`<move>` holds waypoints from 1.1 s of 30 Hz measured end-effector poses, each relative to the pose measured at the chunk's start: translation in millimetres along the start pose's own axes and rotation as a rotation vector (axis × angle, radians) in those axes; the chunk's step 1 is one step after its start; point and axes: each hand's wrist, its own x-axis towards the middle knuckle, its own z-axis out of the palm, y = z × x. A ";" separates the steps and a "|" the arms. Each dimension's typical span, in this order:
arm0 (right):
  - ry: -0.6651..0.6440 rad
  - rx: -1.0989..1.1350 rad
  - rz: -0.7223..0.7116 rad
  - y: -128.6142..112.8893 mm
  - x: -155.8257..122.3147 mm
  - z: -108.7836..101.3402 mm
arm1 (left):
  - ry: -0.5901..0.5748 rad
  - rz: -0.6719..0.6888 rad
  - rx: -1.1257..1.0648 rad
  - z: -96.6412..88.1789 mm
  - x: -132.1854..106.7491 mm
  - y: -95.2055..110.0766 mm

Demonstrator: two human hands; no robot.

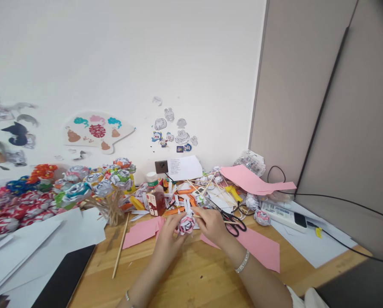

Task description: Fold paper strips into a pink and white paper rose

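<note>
Cupping a paper flower point(186, 225) from its left, the left hand point(168, 237) has its fingers closed on it, while the right hand point(213, 226), just beside on the right, pinches a thin stick point(232, 222); the flower sits between the two hands, above the middle of the tabletop point(191, 278). Its crumpled petals, white and pink, curl into a round, rose-like head. The stick, pale and straight, juts right over black-handled scissors point(227, 216). Smooth pink paper point(262, 248) with straight edges lies nearer on the right. Farther off, a jar point(155, 200) with a white cap and reddish contents stands beside a heap of scraps point(185, 188). On the far left crowd ruffled blooms point(77, 192); nearer lie white sheets point(66, 231) and a flat black slab point(66, 273). A power strip point(283, 216) rests on the right. The tabletop is yellowish, grained wood; beyond it a white wall point(191, 51) carries cutouts point(98, 141), and a grey panel point(284, 94) rises at right.
</note>
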 end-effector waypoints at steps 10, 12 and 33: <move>0.003 -0.022 0.014 10.6 0.5 6.6 | 0.082 -0.130 -0.228 2.4 1.7 3.3; 0.011 -0.006 0.045 9.6 0.6 7.1 | 0.109 -0.199 -0.325 4.2 1.7 4.2; -0.117 0.137 0.305 -17.0 7.3 -2.4 | 0.192 -0.211 -0.306 1.8 -0.1 5.4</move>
